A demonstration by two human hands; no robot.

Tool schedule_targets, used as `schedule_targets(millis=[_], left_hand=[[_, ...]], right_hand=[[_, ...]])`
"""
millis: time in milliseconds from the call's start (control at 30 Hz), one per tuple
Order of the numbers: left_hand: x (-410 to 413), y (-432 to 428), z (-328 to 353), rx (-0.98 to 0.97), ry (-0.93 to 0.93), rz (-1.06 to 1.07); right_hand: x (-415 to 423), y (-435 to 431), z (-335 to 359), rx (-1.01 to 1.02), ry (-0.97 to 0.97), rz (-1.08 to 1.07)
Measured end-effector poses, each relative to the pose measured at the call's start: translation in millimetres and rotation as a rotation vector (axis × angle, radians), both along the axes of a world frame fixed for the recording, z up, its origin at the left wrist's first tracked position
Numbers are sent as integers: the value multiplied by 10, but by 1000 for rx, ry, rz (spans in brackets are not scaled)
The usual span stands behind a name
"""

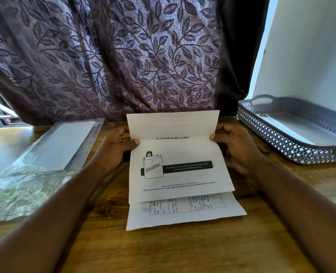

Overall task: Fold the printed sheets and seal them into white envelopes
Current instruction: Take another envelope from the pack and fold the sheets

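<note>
Two-handed pinch: left hand (113,149) and right hand (237,147) hold opposite side edges of the printed sheet (181,168) over the desk (163,251) middle, equally near, fold line running side to side between them, far panel raised.

Left hand (112,152) and right hand (238,150) bare, forearms (54,203) bare to the frame edge, short thumbnails (136,141)

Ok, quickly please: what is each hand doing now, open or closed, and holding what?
Left hand: closed, pinching the left edge of the sheet.
Right hand: closed, pinching its right edge.
</note>
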State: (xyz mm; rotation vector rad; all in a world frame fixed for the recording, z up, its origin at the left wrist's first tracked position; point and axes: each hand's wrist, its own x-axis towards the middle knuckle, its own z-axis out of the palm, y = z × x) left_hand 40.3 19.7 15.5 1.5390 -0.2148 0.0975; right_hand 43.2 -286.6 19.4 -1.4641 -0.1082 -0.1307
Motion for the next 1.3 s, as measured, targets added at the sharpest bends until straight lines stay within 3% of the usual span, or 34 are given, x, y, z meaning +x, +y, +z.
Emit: schedule_targets(millis=[333, 533, 800, 900, 1100, 1300], left_hand=[[-61, 13, 63, -18, 2, 18], [-3, 2, 66, 328, -22, 20], [-141, -191, 132, 730, -298, 162], [-235, -331, 139, 809, -417, 221], [-312, -408, 135, 819, -584, 216], [-244, -300, 155, 719, -478, 221]], right_hand=[[-13, -10, 22, 32, 97, 93], [-5, 23, -59, -136, -87, -5], [-180, 307, 2, -836, -486, -320], [-267, 487, 11, -983, -655, -285], [-284, 569, 20, -1069, -787, -149], [-192, 331, 96, -1013, -681, -82]])
